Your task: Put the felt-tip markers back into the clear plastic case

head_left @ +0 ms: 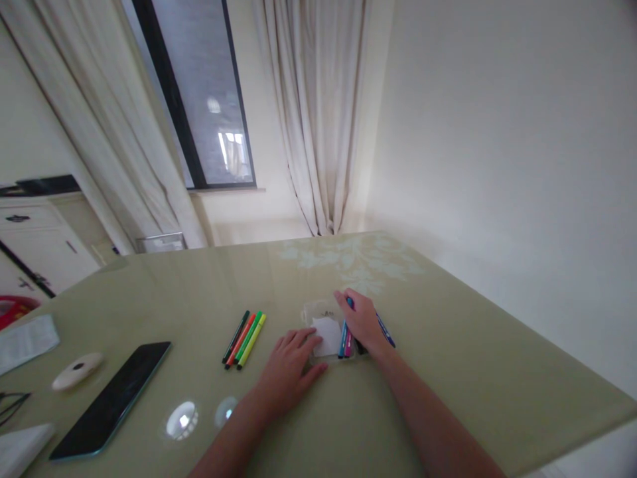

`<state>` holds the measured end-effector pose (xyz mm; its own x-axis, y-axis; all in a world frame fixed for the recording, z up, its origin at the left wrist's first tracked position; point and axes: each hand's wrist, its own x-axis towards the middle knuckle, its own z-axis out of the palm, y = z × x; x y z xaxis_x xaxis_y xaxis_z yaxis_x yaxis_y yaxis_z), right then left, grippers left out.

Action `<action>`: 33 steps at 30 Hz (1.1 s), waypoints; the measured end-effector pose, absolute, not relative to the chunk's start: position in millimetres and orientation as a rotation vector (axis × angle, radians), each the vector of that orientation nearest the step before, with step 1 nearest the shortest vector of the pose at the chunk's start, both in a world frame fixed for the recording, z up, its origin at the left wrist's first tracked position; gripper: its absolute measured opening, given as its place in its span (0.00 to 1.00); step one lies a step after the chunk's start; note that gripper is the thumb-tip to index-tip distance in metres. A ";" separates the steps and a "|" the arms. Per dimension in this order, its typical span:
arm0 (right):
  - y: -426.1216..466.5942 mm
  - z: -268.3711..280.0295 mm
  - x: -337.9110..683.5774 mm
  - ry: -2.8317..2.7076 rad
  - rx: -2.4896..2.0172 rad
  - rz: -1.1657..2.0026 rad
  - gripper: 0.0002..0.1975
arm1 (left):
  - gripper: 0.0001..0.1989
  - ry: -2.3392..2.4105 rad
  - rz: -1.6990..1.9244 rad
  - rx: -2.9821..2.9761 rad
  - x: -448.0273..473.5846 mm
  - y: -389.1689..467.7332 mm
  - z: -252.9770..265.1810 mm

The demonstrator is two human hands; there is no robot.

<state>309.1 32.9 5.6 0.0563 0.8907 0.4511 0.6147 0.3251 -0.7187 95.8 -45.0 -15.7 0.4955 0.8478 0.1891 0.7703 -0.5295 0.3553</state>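
My left hand [293,362] has its fingers spread, with the fingertips on the near left edge of a clear plastic case [314,309] and a white piece of paper [327,337] in it. My right hand [362,320] is over the case's right side, fingers closed around the upper end of a blue marker [350,303]. Below the hand, blue and pink markers [345,345] lie side by side next to the paper. A dark blue marker [386,332] shows to the right of my wrist, its upper part hidden by the hand.
Black, orange, green and yellow markers [245,340] lie in a row on the table [199,285], left of my hands. Farther left are a black tablet [112,398], a white oval object [77,370] and a folded cloth or tissue pack [27,342]. A wall [497,166] borders the right side.
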 end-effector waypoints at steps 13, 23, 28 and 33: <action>-11.6 12.3 253.3 -1.689 -1.128 0.817 0.19 | 0.21 1.613 0.655 2.710 97.8 -44.0 -18.3; 35.2 8.1 320.6 -1.747 -1.595 0.198 0.18 | 0.23 2.246 0.341 2.522 67.0 -30.0 -10.8; 39.0 -3.0 321.5 -1.971 -1.716 0.043 0.20 | 0.17 2.365 0.284 2.440 61.9 -31.6 -6.1; 36.8 -5.7 318.3 -2.049 -1.731 -0.049 0.18 | 0.16 2.437 0.281 2.374 59.9 -33.6 -1.1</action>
